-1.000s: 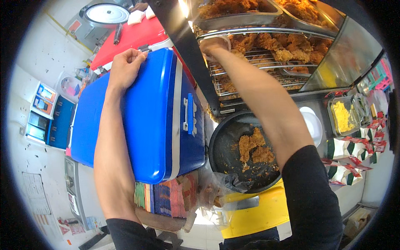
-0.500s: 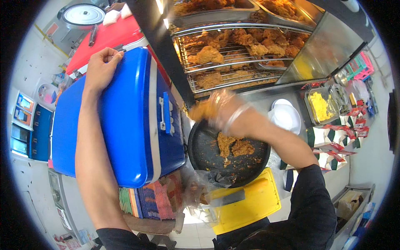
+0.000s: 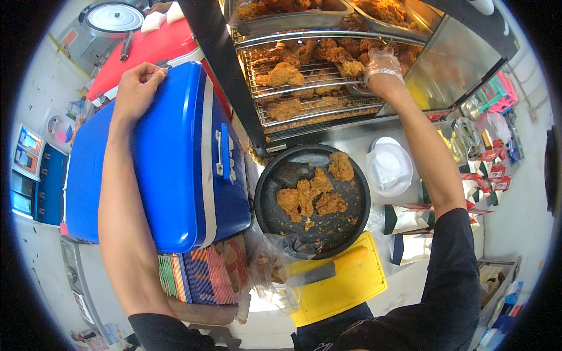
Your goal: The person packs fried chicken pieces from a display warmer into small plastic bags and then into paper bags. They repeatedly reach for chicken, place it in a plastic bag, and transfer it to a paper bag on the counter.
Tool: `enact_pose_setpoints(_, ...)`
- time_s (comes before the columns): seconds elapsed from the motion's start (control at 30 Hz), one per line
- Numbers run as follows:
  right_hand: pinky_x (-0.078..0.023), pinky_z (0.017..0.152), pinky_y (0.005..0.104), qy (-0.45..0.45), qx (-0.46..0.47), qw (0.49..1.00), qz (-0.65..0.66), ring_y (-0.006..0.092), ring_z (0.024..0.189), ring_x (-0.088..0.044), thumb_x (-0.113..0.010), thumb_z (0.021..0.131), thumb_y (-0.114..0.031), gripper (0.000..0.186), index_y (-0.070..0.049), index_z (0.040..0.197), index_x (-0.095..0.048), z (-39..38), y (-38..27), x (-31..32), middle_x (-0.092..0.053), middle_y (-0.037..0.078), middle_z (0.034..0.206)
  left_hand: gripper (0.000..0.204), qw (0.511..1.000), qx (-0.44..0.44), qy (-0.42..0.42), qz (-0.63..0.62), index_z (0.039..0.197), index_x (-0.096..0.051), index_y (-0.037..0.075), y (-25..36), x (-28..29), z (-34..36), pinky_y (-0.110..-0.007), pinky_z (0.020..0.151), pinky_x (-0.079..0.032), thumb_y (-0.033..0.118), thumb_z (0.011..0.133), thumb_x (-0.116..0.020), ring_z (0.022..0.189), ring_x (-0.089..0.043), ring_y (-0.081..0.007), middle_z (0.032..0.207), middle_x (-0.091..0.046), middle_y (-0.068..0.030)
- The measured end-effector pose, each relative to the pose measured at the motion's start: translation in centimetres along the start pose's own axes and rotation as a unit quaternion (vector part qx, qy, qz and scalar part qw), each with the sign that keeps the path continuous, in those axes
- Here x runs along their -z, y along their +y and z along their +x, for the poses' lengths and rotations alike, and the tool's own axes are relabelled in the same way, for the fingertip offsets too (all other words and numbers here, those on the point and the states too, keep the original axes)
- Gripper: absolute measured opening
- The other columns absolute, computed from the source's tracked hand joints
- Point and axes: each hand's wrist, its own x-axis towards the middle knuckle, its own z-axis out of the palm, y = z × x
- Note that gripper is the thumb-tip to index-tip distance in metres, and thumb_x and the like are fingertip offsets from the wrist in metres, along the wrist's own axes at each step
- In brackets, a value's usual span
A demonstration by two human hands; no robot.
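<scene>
The fingers of my left hand (image 3: 139,88) are bent over the far edge of a large blue cooler box (image 3: 161,158), gripping it. My right hand (image 3: 384,70), in a clear plastic glove, reaches into the glass food warmer (image 3: 462,64). Its fingers stretch among pieces of fried chicken (image 3: 333,51) on the wire rack (image 3: 272,90), and the glove and pieces partly hide the fingertips. Between the cooler and the right forearm sits a round black pan (image 3: 275,219) holding several fried chicken pieces (image 3: 331,203) and crumbs.
White plastic bowls (image 3: 389,169) stand right of the pan. A yellow lid (image 3: 351,281) lies nearer me. Folded paper boxes (image 3: 410,219) line the right side, and a red cooler (image 3: 158,50) is behind the blue one. Metal trays (image 3: 293,23) of chicken fill the warmer's upper shelf.
My right hand has moved from above the pan, away and to the right, into the warmer. More chicken pieces now show in the pan. My left hand keeps its hold on the cooler.
</scene>
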Motion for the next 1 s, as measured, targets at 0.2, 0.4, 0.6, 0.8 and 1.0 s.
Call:
enact_pose_setpoints(0.2, -0.046, 0.105, 0.0453, -0.017, 0.038, 0.999, 0.023, 0.0408, 0.126, -0.054, -0.056, 0.09, -0.016, 0.05, -0.006, 0.139, -0.051, 1.1, 0.8, -0.1, -0.057, 0.024, 0.134, 0.019, 0.999, -0.021, 0.016, -0.027, 0.089, -0.07, 0.002, -0.3, -0.4, 0.3, -0.024, 0.06, -0.041, 0.021, 0.093, -0.067, 0.066, -0.052, -0.0043, 0.073, -0.064, 0.0018)
enact_pose_setpoints(0.4, -0.05, 0.098, 0.0465, 0.005, 0.097, 0.995, 0.035, 0.0387, 0.114, -0.062, -0.047, 0.096, -0.011, 0.04, -0.004, 0.135, -0.054, 1.3, 0.8, -1.1, -0.062, 0.02, 0.127, 0.027, 0.998, -0.038, 0.024, 0.043, 0.092, -0.07, 0.001, -0.6, -0.2, 0.5, -0.027, 0.066, -0.046, 0.028, 0.093, -0.067, 0.07, -0.056, -0.0079, 0.077, -0.067, -0.0002)
enact_pose_setpoints(0.6, -0.051, 0.091, 0.0435, -0.121, 0.198, 0.966, -0.112, 0.0362, 0.098, -0.064, -0.06, 0.08, -0.013, 0.018, -0.003, 0.088, -0.072, 3.0, 1.8, 0.6, -0.068, 0.024, 0.097, 0.03, 0.999, -0.027, -0.001, 0.04, 0.097, -0.07, 0.002, -0.1, -0.3, 0.4, -0.026, 0.072, -0.046, 0.032, 0.095, -0.065, 0.076, -0.056, -0.0075, 0.083, -0.066, 0.0002)
enact_pose_setpoints(0.8, -0.048, 0.095, 0.0434, 0.057, 0.243, 0.958, -0.138, 0.0338, 0.106, -0.063, -0.063, 0.088, -0.031, 0.038, -0.001, 0.11, -0.068, 4.8, 5.1, -5.3, -0.068, 0.021, 0.107, 0.035, 0.995, -0.057, -0.017, 0.076, 0.102, -0.07, 0.004, -3.1, 0.8, 1.6, -0.028, 0.078, -0.048, 0.036, 0.097, -0.059, 0.083, -0.06, -0.011, 0.094, -0.069, -0.0035)
enact_pose_setpoints(1.0, -0.051, 0.09, 0.0448, 0.204, 0.148, 0.968, -0.01, 0.0325, 0.097, -0.067, -0.063, 0.09, -0.03, 0.032, -0.004, 0.107, -0.069, -2.3, -0.6, 3.6, -0.07, 0.02, 0.102, 0.023, 0.996, 0.046, 0.062, 0.052, 0.085, -0.072, 0.001, 3.0, 1.6, -1.6, -0.03, 0.067, -0.05, 0.023, 0.087, -0.07, 0.07, -0.062, -0.0125, 0.077, -0.069, -0.0053)
